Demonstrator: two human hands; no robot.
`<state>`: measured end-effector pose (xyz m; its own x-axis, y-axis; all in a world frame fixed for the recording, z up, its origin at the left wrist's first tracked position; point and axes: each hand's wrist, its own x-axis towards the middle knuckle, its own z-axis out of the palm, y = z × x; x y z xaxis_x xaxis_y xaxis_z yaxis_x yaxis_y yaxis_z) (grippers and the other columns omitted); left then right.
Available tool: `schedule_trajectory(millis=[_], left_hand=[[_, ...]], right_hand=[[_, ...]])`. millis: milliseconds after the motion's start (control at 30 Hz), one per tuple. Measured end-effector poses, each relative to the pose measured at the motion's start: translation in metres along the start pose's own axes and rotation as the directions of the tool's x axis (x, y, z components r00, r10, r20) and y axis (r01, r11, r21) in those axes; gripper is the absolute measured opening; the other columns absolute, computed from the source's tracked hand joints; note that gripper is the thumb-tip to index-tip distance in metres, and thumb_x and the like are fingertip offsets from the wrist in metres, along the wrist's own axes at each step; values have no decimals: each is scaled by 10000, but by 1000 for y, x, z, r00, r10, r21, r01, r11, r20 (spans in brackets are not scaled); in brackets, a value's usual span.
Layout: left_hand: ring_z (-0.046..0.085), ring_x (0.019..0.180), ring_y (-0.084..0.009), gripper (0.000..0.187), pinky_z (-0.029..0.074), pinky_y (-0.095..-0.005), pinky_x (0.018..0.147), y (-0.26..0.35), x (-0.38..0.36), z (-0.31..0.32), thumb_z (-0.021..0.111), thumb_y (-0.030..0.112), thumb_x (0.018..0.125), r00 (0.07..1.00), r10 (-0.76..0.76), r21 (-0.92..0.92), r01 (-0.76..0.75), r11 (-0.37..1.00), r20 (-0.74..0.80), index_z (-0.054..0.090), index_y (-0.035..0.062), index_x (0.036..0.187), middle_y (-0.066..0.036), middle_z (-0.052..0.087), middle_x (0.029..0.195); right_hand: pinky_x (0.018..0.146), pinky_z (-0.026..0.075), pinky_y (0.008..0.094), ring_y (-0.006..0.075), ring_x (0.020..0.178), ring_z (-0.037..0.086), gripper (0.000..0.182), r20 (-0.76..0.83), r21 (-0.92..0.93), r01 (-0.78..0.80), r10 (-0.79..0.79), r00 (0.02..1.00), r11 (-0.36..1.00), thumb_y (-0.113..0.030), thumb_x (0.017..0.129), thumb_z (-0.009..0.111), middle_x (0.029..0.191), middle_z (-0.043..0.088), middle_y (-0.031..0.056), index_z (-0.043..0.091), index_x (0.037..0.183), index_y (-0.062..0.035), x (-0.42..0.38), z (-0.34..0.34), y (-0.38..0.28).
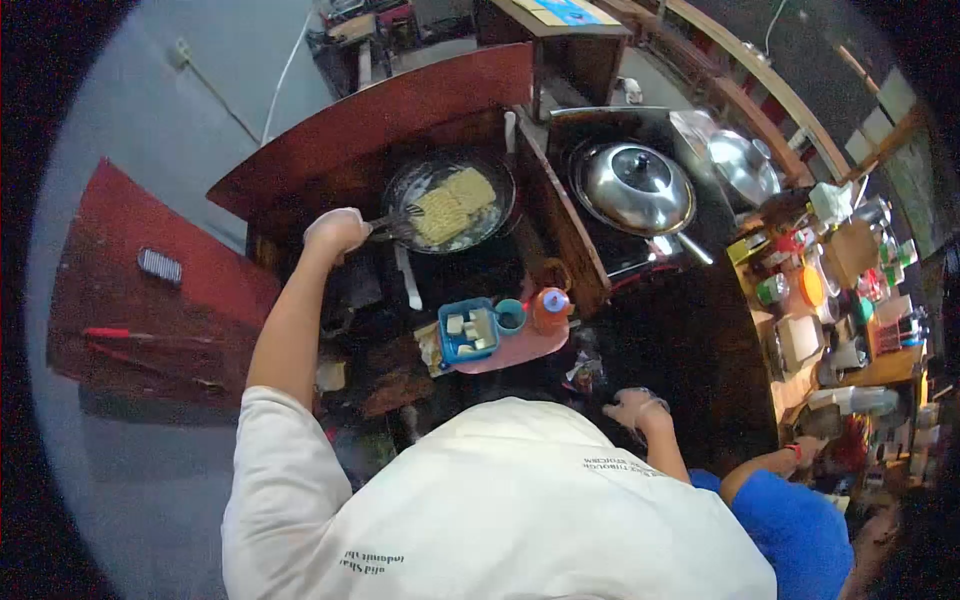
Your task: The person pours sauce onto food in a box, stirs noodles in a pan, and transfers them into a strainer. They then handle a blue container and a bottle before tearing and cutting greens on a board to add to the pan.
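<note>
Over at the stove, my left hand is fisted tight on the pan handle to steady the frying pan w/ its noodle blocks, while my right hand hangs loose, half-curled, holding nothing, near the counter edge.

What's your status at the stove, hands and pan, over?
Left hand gripping a utensil in the pan with noodle blocks. Right hand low on the dark counter, grip unclear. Lidded wok beside the pan, apart.
</note>
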<state>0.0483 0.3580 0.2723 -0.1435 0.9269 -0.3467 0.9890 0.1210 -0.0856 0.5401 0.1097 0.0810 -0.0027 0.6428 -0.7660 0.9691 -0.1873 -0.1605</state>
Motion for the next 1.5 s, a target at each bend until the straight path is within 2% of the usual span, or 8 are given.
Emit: schedule_trajectory(millis=[100,200,467,767,900,1100,1400,1500], left_hand=[[686,739,-360,443,548,-464,638,-18,43,37,559,394,907,997,-42,-280,60,958,68,683,-31,926,-233,678,872],[569,481,-222,361,427,-375,417,-28,80,76,524,367,934,956,32,-754,208,622,290,600,15,897,-149,591,626],[490,456,-176,322,362,-341,391,-5,93,79,581,320,920,956,37,-743,201,638,290,609,44,755,-89,576,622],[563,550,-191,311,425,-379,514,-47,177,124,745,345,787,996,54,-376,-23,926,71,700,37,787,-77,600,647],[682,776,-239,294,524,-418,710,14,49,47,679,368,839,990,16,-125,-34,992,-139,737,103,954,-130,697,834],[638,742,-240,240,494,-385,624,0,13,84,581,144,822,569,597,504,-335,796,-565,654,121,1049,-50,653,851],[606,805,-245,349,476,-376,680,-15,3,102,553,121,824,391,762,702,-318,638,-516,638,26,1149,-123,662,975],[564,748,-229,214,452,-372,654,-10,6,85,568,127,806,369,809,772,-288,567,-457,657,27,973,-91,603,828]], right_hand=[[1029,429,422,343,1220,547,598,23,32,-42,41,999,999,-502,842,592,1293,591,189,620,1256,-72,-2,7,12],[1046,416,427,341,1232,539,624,35,83,-100,98,995,991,-519,842,587,1315,578,182,598,1290,-84,-8,11,18],[1042,417,458,346,1232,537,619,82,20,-109,107,991,994,-547,847,556,1331,567,178,616,1272,-101,6,39,47],[1048,415,420,357,1231,537,625,91,106,-16,6,996,994,-527,853,567,1299,580,208,612,1262,-57,12,45,47],[1054,410,416,353,1249,523,632,113,55,-17,10,994,998,-522,849,578,1331,560,197,598,1284,-64,17,52,52],[1053,413,415,360,1249,522,658,129,112,-72,57,990,991,-536,832,599,1326,563,202,593,1290,-64,16,53,42],[1048,409,418,363,1249,519,626,130,47,20,-26,991,999,-505,853,576,1319,558,222,605,1262,-31,40,65,31],[1032,420,435,379,1209,544,597,-19,28,61,-61,998,998,-483,859,578,1291,570,240,615,1245,-29,33,62,19]])
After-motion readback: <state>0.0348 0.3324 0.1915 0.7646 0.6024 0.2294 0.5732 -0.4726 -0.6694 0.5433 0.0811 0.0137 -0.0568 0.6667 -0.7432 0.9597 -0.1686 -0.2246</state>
